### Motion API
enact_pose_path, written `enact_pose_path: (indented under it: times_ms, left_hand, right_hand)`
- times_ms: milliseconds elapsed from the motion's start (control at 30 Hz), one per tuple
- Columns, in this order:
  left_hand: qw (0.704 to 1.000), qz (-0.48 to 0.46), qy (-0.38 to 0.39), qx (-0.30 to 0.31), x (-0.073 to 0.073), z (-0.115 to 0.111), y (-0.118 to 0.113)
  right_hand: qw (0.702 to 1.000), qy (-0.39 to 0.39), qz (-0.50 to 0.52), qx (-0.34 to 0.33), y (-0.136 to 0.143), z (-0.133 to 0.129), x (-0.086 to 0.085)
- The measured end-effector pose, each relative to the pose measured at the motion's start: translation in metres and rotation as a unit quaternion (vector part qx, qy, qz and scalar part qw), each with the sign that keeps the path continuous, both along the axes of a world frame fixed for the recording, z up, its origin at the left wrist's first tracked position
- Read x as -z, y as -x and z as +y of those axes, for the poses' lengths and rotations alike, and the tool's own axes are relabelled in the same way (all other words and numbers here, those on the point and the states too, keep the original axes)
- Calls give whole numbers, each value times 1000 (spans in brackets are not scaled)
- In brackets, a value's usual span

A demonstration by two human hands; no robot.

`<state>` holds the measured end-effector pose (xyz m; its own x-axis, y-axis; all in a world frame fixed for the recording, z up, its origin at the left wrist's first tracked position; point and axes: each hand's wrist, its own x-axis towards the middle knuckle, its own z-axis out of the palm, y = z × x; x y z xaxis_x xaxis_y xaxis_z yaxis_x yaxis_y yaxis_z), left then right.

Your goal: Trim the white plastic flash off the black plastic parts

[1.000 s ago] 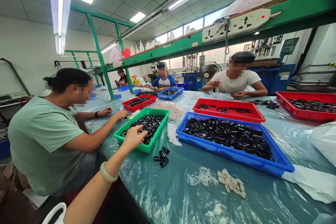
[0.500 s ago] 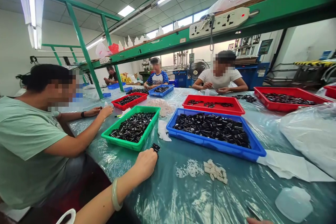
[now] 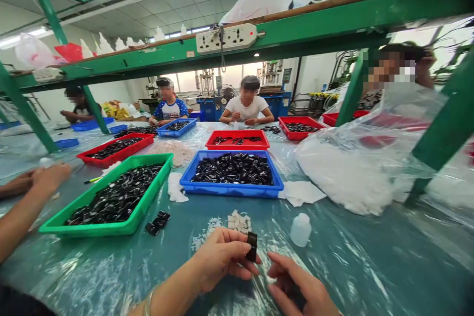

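The left hand (image 3: 222, 259) pinched a small black part (image 3: 252, 246) between thumb and fingertips, holding it upright, long axis roughly vertical, just above the tabletop (image 3: 370, 256). The right hand (image 3: 296, 284) lay just right of the part, fingers loosely open and empty, pointing toward it. Behind the part sat white pieces (image 3: 239, 221), a small white bottle (image 3: 300, 229) and the blue tray (image 3: 232, 188); a green tray (image 3: 111, 228) lay far left. No writing was readable.

- My left hand (image 3: 218, 259): bare, no glove, no ring showing.
- My left wrist: one pale, smooth bangle (image 3: 147, 301), partly cut off by the frame.
- My left forearm: sleeveless.
- My right hand (image 3: 299, 286): bare, ungloved.
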<state>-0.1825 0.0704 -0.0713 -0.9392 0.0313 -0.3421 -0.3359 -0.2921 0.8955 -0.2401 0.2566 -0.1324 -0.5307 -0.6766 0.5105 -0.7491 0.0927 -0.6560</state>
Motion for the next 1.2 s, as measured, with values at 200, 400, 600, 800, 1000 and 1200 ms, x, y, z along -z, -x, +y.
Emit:
enact_pose_path:
  times_ms: [200, 400, 600, 800, 1000, 1200]
  left_hand:
    - [996, -13, -91, 12, 13, 19, 10]
    - [994, -28, -104, -1, 20, 14, 7]
    - [995, -48, -89, -9, 20, 14, 5]
    - [998, -43, -35, 3, 18, 20, 0]
    - [997, -60, -1, 45, 24, 23, -1]
    - [997, -44, 8, 68, 31, 23, -2]
  right_hand:
    - [999, 23, -40, 0, 2, 1, -2]
    - [999, 16, -31, -6, 1, 1, -2]
    - [951, 101, 111, 270, 22, 17, -13]
    - [917, 73, -108, 376, 72, 27, -4]
    - [968, -39, -122, 217, 76, 20, 4]
    - [985, -14, 48, 164, 53, 18, -15]
